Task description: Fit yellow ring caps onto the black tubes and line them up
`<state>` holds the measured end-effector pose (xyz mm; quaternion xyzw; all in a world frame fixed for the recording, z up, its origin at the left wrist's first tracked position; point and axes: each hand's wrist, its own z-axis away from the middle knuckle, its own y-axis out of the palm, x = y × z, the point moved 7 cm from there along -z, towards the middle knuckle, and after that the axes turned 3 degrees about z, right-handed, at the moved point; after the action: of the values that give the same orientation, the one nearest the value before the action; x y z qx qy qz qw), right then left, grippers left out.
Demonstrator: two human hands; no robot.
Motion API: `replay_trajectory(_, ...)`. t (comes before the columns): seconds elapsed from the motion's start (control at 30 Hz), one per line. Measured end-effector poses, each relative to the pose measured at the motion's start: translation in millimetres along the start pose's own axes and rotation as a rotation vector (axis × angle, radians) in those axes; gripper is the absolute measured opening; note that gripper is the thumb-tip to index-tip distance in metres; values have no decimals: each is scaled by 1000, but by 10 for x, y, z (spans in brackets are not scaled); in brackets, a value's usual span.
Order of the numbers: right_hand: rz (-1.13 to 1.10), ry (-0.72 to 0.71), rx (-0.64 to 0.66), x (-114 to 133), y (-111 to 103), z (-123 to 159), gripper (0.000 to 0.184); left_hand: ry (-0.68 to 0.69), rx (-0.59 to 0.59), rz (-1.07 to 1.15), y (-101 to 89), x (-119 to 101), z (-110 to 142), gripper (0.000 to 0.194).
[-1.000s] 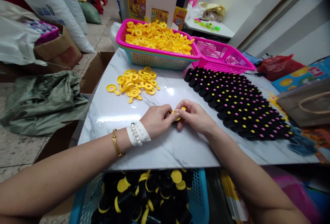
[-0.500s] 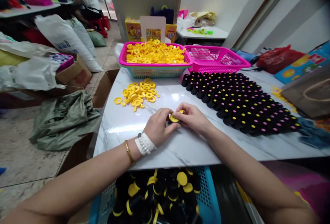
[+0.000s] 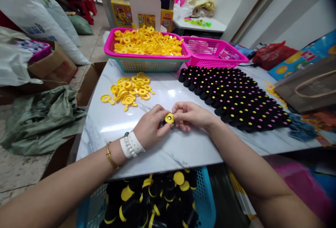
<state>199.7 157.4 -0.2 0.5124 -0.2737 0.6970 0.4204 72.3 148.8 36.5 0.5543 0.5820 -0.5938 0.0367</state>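
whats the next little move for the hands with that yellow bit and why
Probably press the yellow ring firmly down onto the black piece. The left hand seems to steady that piece while the right hand is right at the ring, and the black pieces in the blue basket show yellow fitted snugly.

Nothing legible; blue print on white sack (image 3: 34, 29) blurred; red-white lettering on blue printed card (image 3: 308, 55) too distorted.
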Motion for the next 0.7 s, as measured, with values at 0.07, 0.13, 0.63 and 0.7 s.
replay_trajectory(0.07,115,26,-20,33,68,-44,27,-6,31,-16,-7,15,-26,20)
replay_trajectory(0.13,178,62,-29,50,102,-83,26,-26,75,-28,1,42,-49,20)
replay_trajectory(0.63,360,-137,-176,84,255,186,39,-186,205,-161,43,199,-28,39)
replay_trajectory(0.7,411,-105,-199,75,287,183,37,-178,200,-174,36,163,-2,37)
